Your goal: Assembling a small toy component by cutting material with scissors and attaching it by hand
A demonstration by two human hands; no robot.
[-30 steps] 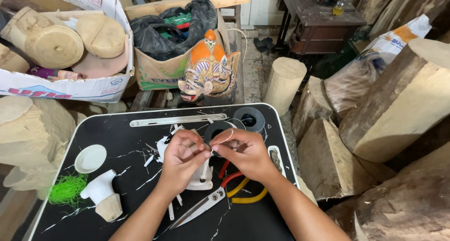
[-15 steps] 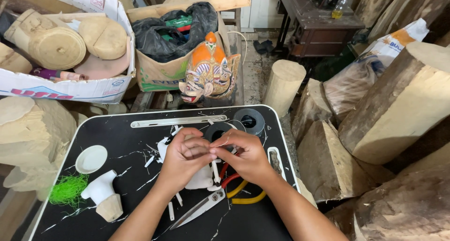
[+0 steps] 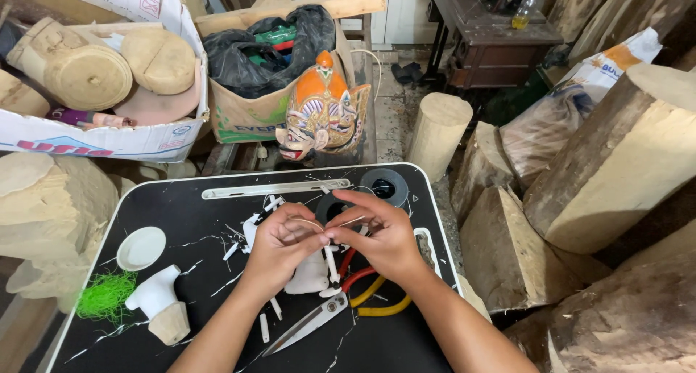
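My left hand [image 3: 279,248] and my right hand [image 3: 380,235] meet over the middle of a black table [image 3: 188,213]. Between their fingertips they pinch a thin pale strand [image 3: 312,223] that arcs from one hand to the other. Under the hands lies a small white carved piece [image 3: 310,275] with a white peg [image 3: 332,263] beside it. Just below it lie open scissors [image 3: 308,324] and pliers with red and yellow handles [image 3: 370,295].
A white lid [image 3: 141,247], a white shape on a wooden base [image 3: 161,309] and a green fibre tuft [image 3: 106,296] sit at the left. Two black tape rolls [image 3: 386,186] lie beyond the hands. A painted mask [image 3: 321,112], boxes and big wood logs [image 3: 616,170] surround the table.
Both hands stay over the table's middle and have drawn slightly closer, still working the thin strand between their fingers. Nothing else on the table has moved.
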